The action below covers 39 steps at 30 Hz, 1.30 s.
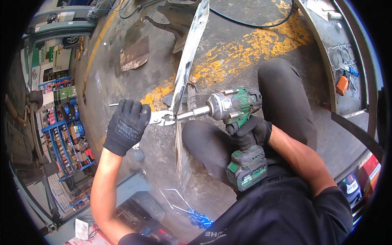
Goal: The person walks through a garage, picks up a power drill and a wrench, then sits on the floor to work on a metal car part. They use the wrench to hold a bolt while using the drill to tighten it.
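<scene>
My left hand point(127, 126), in a black glove, is closed round a pair of silver pliers point(160, 117). The plier jaws are at the edge of a long, upright sheet-metal panel point(188, 61) with worn white paint. From the other side, a green and silver cordless impact wrench point(236, 103) points its long socket point(194, 113) toward the jaws and panel. My right hand point(253, 131), also gloved, wraps its grip just above the battery point(247, 168). Whatever lies between socket and jaws is too small to make out.
A grey metal tray or bench point(350, 73) at the right bears an orange-handled tool point(342, 85). A black hose point(253, 25) and a rusty plate point(134, 54) lie on the floor. Blue racks point(65, 130) stand left. Below the panel is a blue bundle point(200, 219).
</scene>
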Tool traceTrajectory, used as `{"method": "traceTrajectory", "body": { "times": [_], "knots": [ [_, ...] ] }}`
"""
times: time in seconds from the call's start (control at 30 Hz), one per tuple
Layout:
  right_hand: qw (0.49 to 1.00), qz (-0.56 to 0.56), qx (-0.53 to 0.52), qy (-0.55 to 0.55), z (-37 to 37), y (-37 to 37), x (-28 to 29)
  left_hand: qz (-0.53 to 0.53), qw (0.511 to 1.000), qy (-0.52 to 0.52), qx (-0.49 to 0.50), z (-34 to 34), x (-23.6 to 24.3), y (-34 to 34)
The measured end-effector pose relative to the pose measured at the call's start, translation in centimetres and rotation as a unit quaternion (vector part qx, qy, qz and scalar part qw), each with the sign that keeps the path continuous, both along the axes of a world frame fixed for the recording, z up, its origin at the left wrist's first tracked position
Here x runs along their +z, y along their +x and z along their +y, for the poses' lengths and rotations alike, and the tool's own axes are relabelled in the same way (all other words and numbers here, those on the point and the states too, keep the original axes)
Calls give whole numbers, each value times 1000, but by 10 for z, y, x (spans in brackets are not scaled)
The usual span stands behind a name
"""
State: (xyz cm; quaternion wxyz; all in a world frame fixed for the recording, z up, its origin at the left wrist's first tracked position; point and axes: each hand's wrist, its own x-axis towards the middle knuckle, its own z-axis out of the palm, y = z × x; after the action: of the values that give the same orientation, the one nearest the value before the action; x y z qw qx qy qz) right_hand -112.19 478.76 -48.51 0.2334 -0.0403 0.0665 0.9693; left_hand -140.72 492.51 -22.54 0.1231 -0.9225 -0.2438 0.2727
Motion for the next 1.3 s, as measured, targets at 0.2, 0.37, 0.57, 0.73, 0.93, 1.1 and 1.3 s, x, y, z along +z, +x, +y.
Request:
{"method": "traceTrajectory", "body": {
  "times": [0.2,0.37,0.57,0.73,0.93,1.1,1.3],
  "knots": [
    [997,54,33,-41,6,6,21,8,1000,17,26,-7,0,-1],
    [1000,12,-10,-12,0,4,17,22,999,31,21,-7,-3,5],
    [1000,-20,0,-4,0,8,20,4,996,67,-54,7,4,29],
    [999,-28,-4,-20,0,5,26,-20,999,50,5,2,-12,16],
    [994,-98,-41,-27,-2,4,34,5,997,14,77,-1,-14,27],
    [996,-79,-13,-29,2,5,32,67,984,-29,163,6,-7,35],
    [999,-50,-19,-6,0,8,25,96,984,-55,137,15,-2,43]
  ]
}}
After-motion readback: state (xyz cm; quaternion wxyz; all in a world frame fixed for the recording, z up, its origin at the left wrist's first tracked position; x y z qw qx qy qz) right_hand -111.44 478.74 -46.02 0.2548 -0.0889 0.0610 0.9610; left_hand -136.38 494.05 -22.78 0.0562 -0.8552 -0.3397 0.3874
